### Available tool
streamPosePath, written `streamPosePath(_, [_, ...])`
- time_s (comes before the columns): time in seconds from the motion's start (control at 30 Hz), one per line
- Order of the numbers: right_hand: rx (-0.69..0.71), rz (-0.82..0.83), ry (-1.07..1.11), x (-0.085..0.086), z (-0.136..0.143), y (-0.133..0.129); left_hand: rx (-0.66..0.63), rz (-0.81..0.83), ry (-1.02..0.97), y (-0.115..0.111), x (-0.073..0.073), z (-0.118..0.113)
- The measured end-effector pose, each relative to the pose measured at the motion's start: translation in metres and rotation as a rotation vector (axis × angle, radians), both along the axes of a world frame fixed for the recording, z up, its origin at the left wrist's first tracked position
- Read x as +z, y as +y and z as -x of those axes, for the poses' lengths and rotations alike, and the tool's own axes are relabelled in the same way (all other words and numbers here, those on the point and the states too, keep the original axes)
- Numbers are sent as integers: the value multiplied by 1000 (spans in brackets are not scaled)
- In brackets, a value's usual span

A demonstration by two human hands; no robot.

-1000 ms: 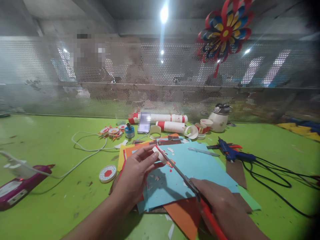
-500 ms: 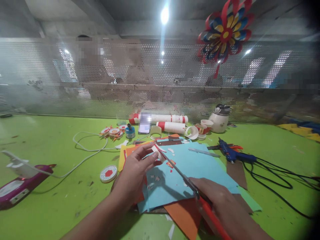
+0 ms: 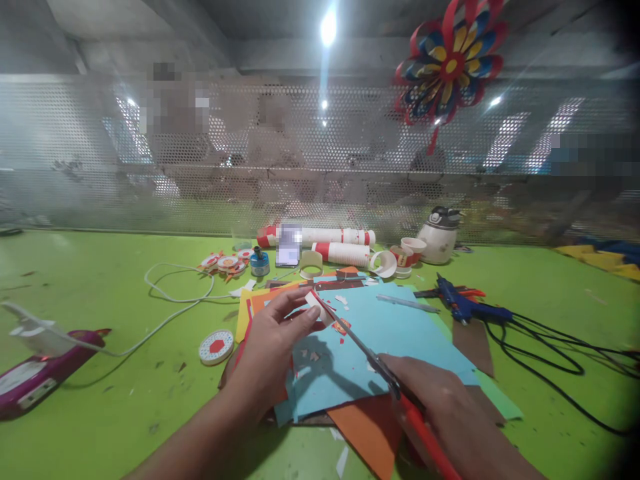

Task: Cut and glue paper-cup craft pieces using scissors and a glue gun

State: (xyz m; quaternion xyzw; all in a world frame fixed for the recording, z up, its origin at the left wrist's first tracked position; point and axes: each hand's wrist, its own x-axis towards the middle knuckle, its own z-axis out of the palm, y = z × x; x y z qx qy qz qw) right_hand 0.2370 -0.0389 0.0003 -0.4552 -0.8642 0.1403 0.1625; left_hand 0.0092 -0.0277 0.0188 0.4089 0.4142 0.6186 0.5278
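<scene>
Over the blue sheet [image 3: 395,333], which I take as the landmark and which tops a fanned stack of coloured card on the green table [image 3: 100,400], both of my hands are working above its near-left part. Scissors [image 3: 370,357] are the larger of the two work items: long grey blades with a red handle, stiff and hard, not heavy by my estimate, and best gripped at the handle loops only. My right hand [image 3: 440,413] sits at the near edge of the blue sheet, closed around that handle; the blades run up and left across the sheet and their tips meet the small paper piece [image 3: 320,310]. I judge the blades nearly together, though the gap at the tips is too fine to read. My left hand [image 3: 273,347] hovers over the sheet's left edge, thumb and forefinger pinching the piece, remaining fingers loosely curled. This piece is white with a red strip along one edge, very light, thin and floppy, easily creased or torn; I would hold it close to the cut line, by its edge, so it stays taut. Small offcuts lie scattered on the blue sheet beneath it. A blue glue gun [image 3: 463,305] rests just beyond the sheet's far-right corner.
</scene>
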Motion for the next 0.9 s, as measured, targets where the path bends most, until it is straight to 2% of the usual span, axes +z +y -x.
streamPosePath(0.2, [-18,33,-14,2,-1,-4,0,0,-26,1,0,2])
streamPosePath(0.9, [-62,-3,-54,4,2,-6,-17,1,20,1,-1,2])
